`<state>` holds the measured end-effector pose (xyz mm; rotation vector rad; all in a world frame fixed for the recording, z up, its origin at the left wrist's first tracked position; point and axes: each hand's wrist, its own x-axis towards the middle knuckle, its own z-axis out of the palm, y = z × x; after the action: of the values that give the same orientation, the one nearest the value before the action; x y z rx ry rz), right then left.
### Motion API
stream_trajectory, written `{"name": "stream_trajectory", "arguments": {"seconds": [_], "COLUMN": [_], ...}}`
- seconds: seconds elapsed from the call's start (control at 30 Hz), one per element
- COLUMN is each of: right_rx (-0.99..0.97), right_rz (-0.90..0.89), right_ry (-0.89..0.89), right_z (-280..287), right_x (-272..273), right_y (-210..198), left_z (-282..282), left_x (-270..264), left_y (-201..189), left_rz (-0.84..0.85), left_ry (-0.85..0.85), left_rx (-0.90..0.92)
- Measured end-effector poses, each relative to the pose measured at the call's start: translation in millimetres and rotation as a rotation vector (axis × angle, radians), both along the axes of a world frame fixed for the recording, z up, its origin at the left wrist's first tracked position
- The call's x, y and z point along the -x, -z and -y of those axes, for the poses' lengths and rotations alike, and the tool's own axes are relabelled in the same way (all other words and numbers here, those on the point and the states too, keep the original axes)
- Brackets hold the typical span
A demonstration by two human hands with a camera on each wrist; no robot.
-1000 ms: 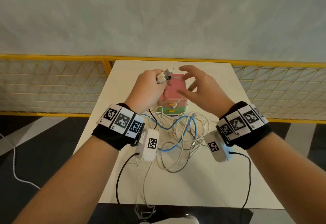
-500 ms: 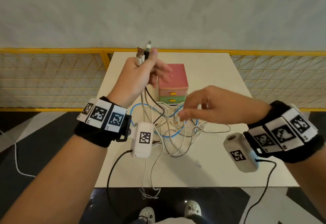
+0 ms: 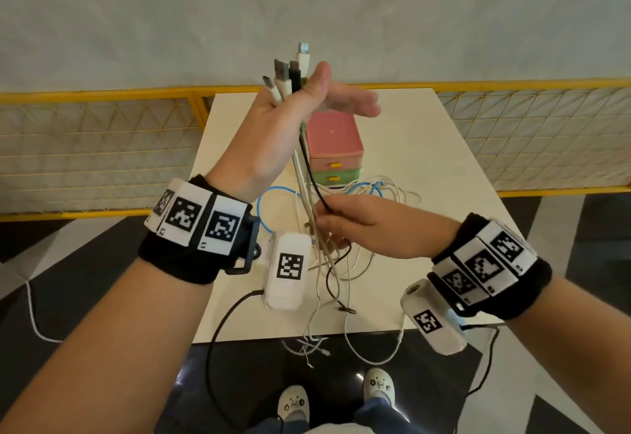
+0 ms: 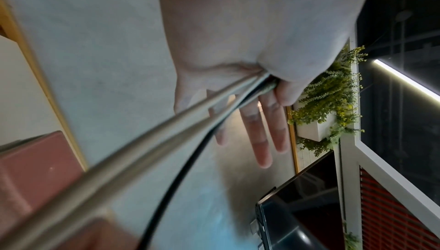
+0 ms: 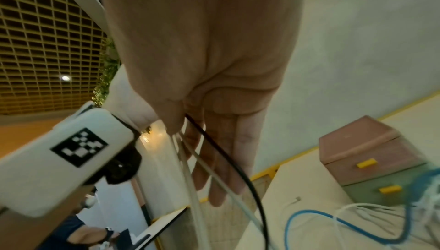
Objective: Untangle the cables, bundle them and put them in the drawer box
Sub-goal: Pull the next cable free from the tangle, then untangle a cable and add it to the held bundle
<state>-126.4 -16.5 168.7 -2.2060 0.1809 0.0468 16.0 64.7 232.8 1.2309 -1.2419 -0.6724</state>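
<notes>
My left hand (image 3: 300, 106) is raised above the white table (image 3: 426, 160). Its thumb pinches several cable plugs (image 3: 288, 75) against the palm, and the other fingers stay straight. The white and black strands (image 4: 166, 132) hang taut from the left hand (image 4: 262, 84). Lower down, my right hand (image 3: 341, 222) pinches these strands between thumb and fingers (image 5: 226, 160), the black cable (image 5: 238, 162) among them. The rest of the tangle (image 3: 372, 194), with a blue cable (image 3: 269, 194), lies on the table in front of the pink and green drawer box (image 3: 333, 140), whose drawers are closed.
A yellow mesh railing (image 3: 85, 147) runs behind and beside the table. Loose cable ends (image 3: 307, 345) hang over the near table edge above my shoes. A dark screen (image 4: 297, 207) and plants (image 4: 328, 94) show in the left wrist view.
My left hand has risen higher with the plugs pointing up. My right hand has moved left from the pile and taken hold of the strands under the left hand.
</notes>
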Motion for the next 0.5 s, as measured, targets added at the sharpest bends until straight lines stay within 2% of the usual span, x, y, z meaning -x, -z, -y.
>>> {"name": "stream_trajectory", "arguments": {"seconds": [0.07,0.13,0.23,0.33,0.4,0.5], "right_rx": [0.145,0.211,-0.021,-0.145,-0.058,0.244], "right_rz": [-0.085,-0.169,-0.213,-0.235,-0.204,-0.132], "right_ry": [-0.026,0.015,0.171,0.164,0.107,0.123], "right_z": [2,3,-2,-6,-8,-7], "right_x": [6,13,19,21,20,17], "right_y": [10,21,25,15,11,13], "left_z": [-3,-6,-10,-12,-11,-9], "left_x": [-3,-8,-11,-9,-7,-3], "left_y": [-1,-4,-6,-3,-1,0], "left_rz": [-0.042,-0.058,-0.058,-0.064,-0.054,-0.037], "left_ry": [-0.004,-0.021,-0.045,-0.03,-0.02,-0.02], "left_rx": [0.023,0.041,0.037,0.009,-0.026,-0.066]}}
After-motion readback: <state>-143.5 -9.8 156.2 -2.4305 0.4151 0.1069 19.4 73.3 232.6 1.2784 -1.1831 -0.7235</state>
